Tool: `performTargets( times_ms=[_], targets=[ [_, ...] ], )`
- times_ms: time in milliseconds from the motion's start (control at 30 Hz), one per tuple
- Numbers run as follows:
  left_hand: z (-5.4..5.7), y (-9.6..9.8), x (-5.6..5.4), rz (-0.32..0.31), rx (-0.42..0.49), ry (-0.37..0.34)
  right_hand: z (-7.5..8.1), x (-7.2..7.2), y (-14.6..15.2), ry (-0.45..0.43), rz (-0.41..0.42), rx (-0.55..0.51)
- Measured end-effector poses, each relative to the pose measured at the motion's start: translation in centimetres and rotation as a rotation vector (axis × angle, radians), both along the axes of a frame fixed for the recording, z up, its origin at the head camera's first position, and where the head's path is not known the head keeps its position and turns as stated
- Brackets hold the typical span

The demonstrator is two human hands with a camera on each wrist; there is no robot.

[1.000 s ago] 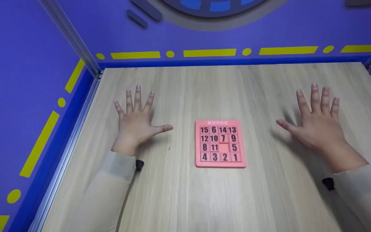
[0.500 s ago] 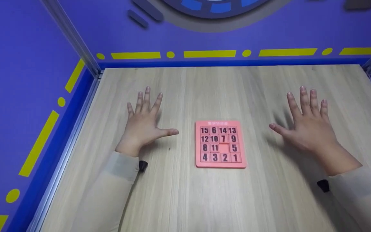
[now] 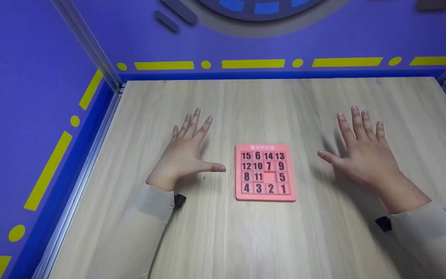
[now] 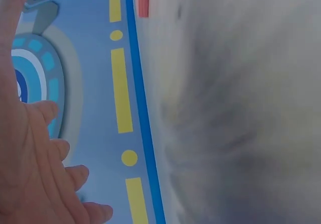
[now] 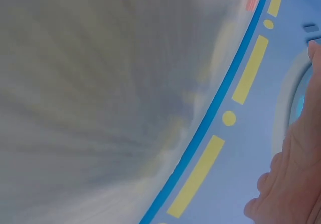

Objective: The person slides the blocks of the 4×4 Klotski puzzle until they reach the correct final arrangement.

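Purple-blue in the head view, the back wall (image 3: 323, 35) carries yellow dashes and dots; its round printed design (image 3: 261, 13) shows only a lower edge there, while the left wrist view takes in more of its rings. Below spreads the pale wood-grain tabletop (image 3: 261, 240), blurred to grey in both wrist views. Beige sleeves (image 3: 130, 236) come in from either side. The left hand (image 3: 184, 157) and right hand (image 3: 368, 159) are well apart, fingers straight and spread, gripping nothing; the head view shows their backs, the wrist views their palm sides. Between them on the tabletop lies a pink sliding number puzzle (image 3: 265, 173), nearer the left thumb than the right; each wrist view catches merely a sliver of it at the top edge. Only the head view makes its tiles readable: the 7 tile (image 3: 269, 166) sits directly above the single gap, with 11 and 5 flanking that space.
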State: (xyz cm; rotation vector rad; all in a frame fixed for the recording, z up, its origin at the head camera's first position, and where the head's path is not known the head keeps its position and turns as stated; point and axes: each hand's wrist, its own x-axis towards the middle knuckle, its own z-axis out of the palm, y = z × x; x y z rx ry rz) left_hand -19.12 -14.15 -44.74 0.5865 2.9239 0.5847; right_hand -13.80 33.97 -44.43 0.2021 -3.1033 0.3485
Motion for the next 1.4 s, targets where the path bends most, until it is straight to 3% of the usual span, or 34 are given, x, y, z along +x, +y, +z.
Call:
performTargets(
  times_ms=[200, 767, 967, 1400],
  targets=[
    [-0.3, 0.8, 0.2, -0.037, -0.003, 0.016, -0.1, -0.1, -1.0, -0.016, 0.022, 0.002],
    [-1.3, 2.5, 0.5, -0.181, 0.091, -0.077, -0.5, 0.4, -3.4, -0.055, 0.109, -0.027],
    [-1.8, 2.7, 0.7, -0.225, 0.123, -0.096, -0.6, 0.7, -4.4, -0.050, 0.192, -0.032],
    [-2.7, 3.3, 0.7, -0.297, 0.081, -0.109, -1.3, 1.4, -6.2, -0.082, 0.359, -0.039]
  ],
)
